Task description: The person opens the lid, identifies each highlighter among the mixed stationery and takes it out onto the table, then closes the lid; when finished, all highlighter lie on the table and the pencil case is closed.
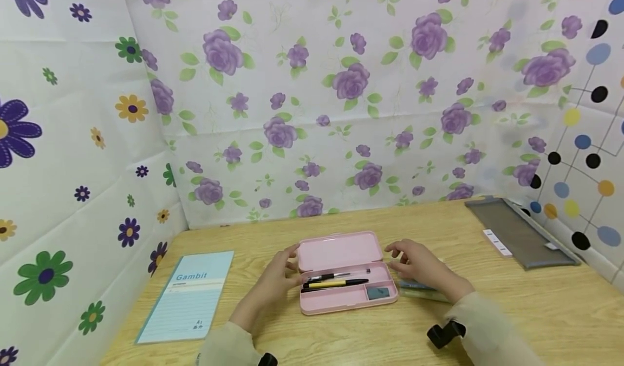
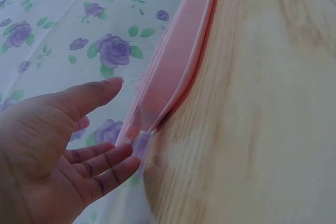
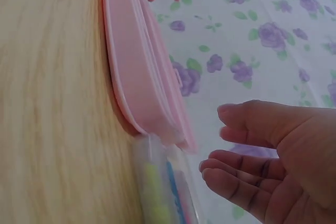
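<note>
A pink pencil case (image 1: 336, 303) lies with its lid (image 1: 341, 251) laid back on the wooden table. Inside are a yellow-and-black pen (image 1: 336, 284), a clear pen with a black grip (image 1: 327, 276) and a grey-blue eraser (image 1: 377, 292) in a small compartment. My left hand (image 1: 274, 279) is at the case's left side, fingers loosely bent and holding nothing; in the left wrist view its fingertips are close to the case's end. On the opposite side my right hand (image 1: 419, 266) hovers near the lid's corner, fingers relaxed, nothing in them.
Under my right hand lie clear-wrapped items (image 3: 157, 182), coloured yellow and blue. A light blue notebook (image 1: 190, 295) marked "Gambit" lies at the left. At the far right are a grey mesh pouch (image 1: 524, 230) and a white strip (image 1: 497, 242). Patterned cloth walls enclose the table.
</note>
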The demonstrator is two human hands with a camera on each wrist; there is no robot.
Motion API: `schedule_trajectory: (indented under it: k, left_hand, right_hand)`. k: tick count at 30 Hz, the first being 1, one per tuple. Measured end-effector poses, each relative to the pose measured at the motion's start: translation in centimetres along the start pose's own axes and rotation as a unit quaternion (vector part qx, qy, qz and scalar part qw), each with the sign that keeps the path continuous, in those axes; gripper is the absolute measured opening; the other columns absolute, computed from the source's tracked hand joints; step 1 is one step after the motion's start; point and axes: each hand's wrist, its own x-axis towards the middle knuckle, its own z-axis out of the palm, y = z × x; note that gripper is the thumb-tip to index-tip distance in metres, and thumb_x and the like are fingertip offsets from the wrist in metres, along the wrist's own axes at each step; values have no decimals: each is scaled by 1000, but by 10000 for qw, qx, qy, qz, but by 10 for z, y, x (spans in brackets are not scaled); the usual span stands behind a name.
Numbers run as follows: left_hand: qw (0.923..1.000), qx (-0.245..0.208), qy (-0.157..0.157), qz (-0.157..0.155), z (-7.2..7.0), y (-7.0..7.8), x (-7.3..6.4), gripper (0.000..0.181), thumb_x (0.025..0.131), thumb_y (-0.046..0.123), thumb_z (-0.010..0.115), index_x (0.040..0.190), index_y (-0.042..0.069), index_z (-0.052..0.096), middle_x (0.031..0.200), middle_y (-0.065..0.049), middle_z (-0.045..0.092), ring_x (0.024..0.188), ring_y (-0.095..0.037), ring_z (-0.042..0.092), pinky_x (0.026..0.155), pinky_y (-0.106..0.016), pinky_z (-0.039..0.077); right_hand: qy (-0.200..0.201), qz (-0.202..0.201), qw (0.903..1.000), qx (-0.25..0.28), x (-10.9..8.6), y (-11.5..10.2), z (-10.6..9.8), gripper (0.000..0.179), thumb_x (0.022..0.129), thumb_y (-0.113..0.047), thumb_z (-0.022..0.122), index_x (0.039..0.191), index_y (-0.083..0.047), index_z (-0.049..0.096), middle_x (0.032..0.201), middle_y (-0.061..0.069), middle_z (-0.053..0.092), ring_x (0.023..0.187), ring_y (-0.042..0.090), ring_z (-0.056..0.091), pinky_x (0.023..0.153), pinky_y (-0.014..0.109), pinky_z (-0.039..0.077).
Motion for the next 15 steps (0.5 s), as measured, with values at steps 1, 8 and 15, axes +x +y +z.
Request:
schedule_trajectory:
  k: [1,8,15]
  left_hand:
    - [10000,-57,16,-25,0,-1,1,80,88,21,70,153,9,24,142,-22,39,115,-32,55,87,-42,55]
    - [9991,-339,225,-151,4,-4,7,81,84,15,74,150,5,28,137,-28,44,109,-32,59,88,-43,56]
    - [9977,-522,425,-72,9,-8,10,78,84,11,73,149,5,30,129,-27,51,101,-27,62,80,-31,56]
  right_hand:
    - [25,15,10000,-28,3,0,2,35,93,-18,63,123,0,60,103,11,62,69,7,52,57,20,47]
    - [252,150,9994,-161,16,-4,17,45,91,-15,65,131,2,54,106,14,63,74,9,55,59,21,47]
    - [421,269,9978,-439,21,-8,24,44,89,-14,67,128,4,56,101,12,62,74,10,55,61,23,49]
